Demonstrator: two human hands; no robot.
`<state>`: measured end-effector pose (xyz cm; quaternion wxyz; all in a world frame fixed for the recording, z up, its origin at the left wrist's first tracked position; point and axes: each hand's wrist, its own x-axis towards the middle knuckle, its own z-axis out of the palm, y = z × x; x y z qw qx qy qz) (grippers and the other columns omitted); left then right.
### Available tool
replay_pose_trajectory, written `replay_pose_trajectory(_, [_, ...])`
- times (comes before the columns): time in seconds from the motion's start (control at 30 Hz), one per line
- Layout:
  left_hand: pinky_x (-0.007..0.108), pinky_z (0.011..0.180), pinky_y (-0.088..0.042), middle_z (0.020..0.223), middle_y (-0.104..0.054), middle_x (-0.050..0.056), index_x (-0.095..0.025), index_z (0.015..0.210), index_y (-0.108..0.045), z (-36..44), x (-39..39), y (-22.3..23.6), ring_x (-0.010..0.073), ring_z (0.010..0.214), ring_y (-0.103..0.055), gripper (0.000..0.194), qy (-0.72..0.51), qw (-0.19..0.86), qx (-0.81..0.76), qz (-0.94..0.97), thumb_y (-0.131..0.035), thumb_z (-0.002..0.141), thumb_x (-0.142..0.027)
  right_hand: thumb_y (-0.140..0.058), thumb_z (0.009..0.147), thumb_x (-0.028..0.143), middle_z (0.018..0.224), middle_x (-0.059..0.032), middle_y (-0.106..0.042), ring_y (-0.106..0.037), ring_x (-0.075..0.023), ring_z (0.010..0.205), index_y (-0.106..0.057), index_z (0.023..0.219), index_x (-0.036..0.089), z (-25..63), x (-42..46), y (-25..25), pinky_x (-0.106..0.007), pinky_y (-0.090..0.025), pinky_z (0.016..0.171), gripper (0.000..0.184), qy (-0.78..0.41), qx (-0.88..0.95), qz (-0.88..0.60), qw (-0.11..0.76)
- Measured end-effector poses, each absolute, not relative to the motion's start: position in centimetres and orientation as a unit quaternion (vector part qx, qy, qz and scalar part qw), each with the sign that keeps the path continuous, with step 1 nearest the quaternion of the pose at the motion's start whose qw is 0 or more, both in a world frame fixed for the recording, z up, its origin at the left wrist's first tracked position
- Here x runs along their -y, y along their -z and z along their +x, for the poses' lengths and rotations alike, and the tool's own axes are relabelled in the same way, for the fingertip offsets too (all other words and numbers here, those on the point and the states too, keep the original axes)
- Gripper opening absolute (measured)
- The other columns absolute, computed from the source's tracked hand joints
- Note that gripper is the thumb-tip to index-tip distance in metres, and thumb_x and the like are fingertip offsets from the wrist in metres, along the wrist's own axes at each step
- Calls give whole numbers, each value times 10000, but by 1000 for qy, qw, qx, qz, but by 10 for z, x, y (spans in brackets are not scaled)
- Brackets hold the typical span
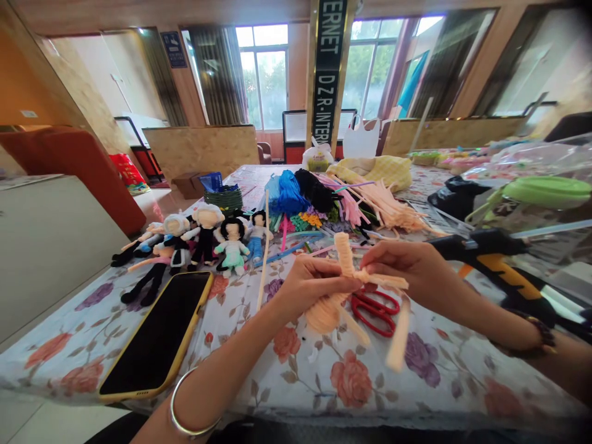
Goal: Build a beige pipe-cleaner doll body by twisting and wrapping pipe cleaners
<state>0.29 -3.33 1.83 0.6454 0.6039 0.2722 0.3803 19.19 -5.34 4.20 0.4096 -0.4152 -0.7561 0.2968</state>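
Note:
Above the flowered tablecloth I hold a peach pipe-cleaner doll figure. Its round wound head hangs down and a thick limb points up. My left hand is closed round the figure's middle. My right hand pinches a fuzzy peach strand that sticks out to the right and droops, blurred. Red-handled scissors lie on the cloth just under both hands.
A phone in a yellow case lies at the left. Several finished dolls lie behind it. A heap of coloured pipe cleaners fills the middle back. A black and orange glue gun and a green-lidded container stand at right.

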Motion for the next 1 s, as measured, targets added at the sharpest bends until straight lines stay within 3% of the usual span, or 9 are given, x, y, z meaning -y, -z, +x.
replay_pose_trajectory(0.13, [219,523,-356,613,-635,17,-172,682,-758,4,32,-19,93,565,-492,145,-429,563,-287,646,-736,629,-306,-640,747,302,590,16,-659,-610,-121,474,-587,728,208,187,59,-37,-206,-478,423,109,-410,704,-416,404])
replay_pose_trajectory(0.33, [226,568,-378,647,-647,23,-163,686,-755,4,31,-20,109,609,-504,176,-447,467,-311,697,-696,680,-329,-516,853,319,716,-40,-726,-684,-174,574,-667,875,221,185,67,-29,-263,-566,492,182,-415,708,-423,385])
replay_pose_trajectory(0.47, [226,560,-372,625,-629,25,-158,673,-751,4,32,-21,112,600,-496,193,-453,418,-334,713,-667,713,-326,-552,839,364,786,-36,-729,-686,-172,636,-692,913,233,185,70,-28,-268,-572,550,205,-415,691,-441,396])
replay_pose_trajectory(0.67, [227,558,-361,626,-632,32,-160,743,-760,5,33,-20,121,616,-500,224,-436,401,-336,732,-635,749,-346,-586,786,486,589,-9,-658,-591,-131,495,-703,737,205,183,64,-34,-217,-452,402,308,-376,687,-499,371])
replay_pose_trajectory(0.87, [224,509,-310,510,-516,-3,-162,582,-721,6,32,-17,90,533,-410,253,-445,356,-345,745,-633,750,-330,-611,777,460,633,-18,-689,-625,-151,512,-696,770,209,185,52,-30,-236,-497,425,265,-344,720,-460,390])
replay_pose_trajectory(1.0, [224,532,-338,592,-592,13,-150,706,-752,5,29,-16,98,572,-463,227,-433,405,-347,726,-642,740,-346,-605,792,438,654,-25,-706,-649,-171,534,-694,730,226,193,45,-25,-250,-515,433,238,-379,711,-475,353])
